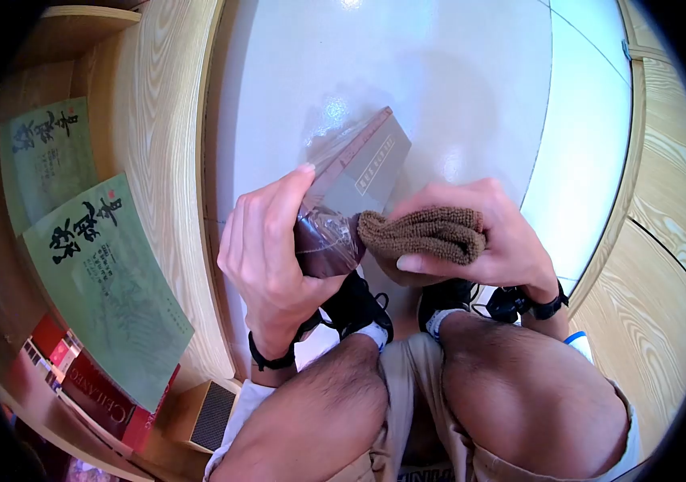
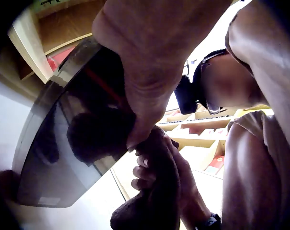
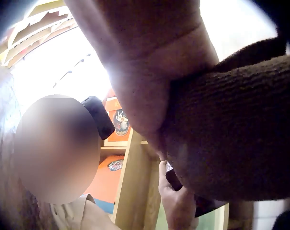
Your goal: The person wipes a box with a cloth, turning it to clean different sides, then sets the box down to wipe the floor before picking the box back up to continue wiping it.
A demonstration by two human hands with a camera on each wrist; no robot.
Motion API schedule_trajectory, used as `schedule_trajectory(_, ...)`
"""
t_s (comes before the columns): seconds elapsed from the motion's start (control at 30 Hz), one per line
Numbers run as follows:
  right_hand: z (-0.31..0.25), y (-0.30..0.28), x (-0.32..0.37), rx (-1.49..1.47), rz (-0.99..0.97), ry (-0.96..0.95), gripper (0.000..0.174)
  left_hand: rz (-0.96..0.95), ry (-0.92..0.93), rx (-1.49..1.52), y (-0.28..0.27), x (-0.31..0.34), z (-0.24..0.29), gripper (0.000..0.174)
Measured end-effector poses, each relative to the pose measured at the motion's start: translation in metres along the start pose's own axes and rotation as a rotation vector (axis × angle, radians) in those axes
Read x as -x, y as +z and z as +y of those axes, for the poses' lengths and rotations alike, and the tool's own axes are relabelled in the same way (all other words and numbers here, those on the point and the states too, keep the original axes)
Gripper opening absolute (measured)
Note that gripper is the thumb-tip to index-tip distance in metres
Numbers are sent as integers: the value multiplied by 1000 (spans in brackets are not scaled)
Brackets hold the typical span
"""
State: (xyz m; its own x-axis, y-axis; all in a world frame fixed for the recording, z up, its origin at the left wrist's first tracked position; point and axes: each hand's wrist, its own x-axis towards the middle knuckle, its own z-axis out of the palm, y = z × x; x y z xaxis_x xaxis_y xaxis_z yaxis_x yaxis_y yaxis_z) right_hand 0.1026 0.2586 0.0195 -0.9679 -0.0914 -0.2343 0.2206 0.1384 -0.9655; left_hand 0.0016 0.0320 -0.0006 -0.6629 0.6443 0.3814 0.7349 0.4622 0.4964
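A flat grey box (image 1: 375, 165) with a framed line of characters and a dark, glossy end is tilted up over the floor, in clear wrap. My left hand (image 1: 266, 241) grips it near its lower end, thumb below and fingers over the top. In my right hand (image 1: 515, 233) is a folded brown towel (image 1: 423, 233), pinched between thumb and fingers. The towel's edge meets the box's dark end. From the left wrist, the shiny dark face of the box (image 2: 49, 153) shows reflections. The towel (image 3: 231, 134) fills much of the right wrist view and hides the right fingertips.
To the left, a wooden shelf (image 1: 170, 120) holds green packages (image 1: 106, 281) with black characters, a red box (image 1: 102, 398) and a small box with a dark mesh front (image 1: 214, 414). Wooden cabinets (image 1: 668, 145) line the right. Pale floor tiles (image 1: 471, 48) lie ahead, above my bent knees.
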Motion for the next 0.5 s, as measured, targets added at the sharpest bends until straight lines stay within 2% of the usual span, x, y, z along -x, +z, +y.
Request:
schedule_trajectory(0.03,-1,0,-1,-12,-12,-31,37,47,28,-11,2,-1,0,67)
schedule_trajectory(0.17,-1,-1,-3,-47,-44,-57,36,38,7,0,1,-1,1,67)
schedule_trajectory(0.27,1,-5,-3,-73,-107,-79,40,23,-15,0,-3,1,2,67)
schedule_trajectory(0.33,8,-13,-4,-111,-121,-92,40,-51,-46,17,-7,5,2,90)
schedule_trajectory(0.4,14,-25,-4,-204,-34,102,39,-62,-59,14,-7,7,1,91)
schedule_trajectory(0.47,20,-38,-5,-197,18,211,40,-73,-74,9,-5,6,1,91)
schedule_trajectory(0.5,26,-42,-4,-199,16,211,40,-39,-55,4,-3,5,0,80)
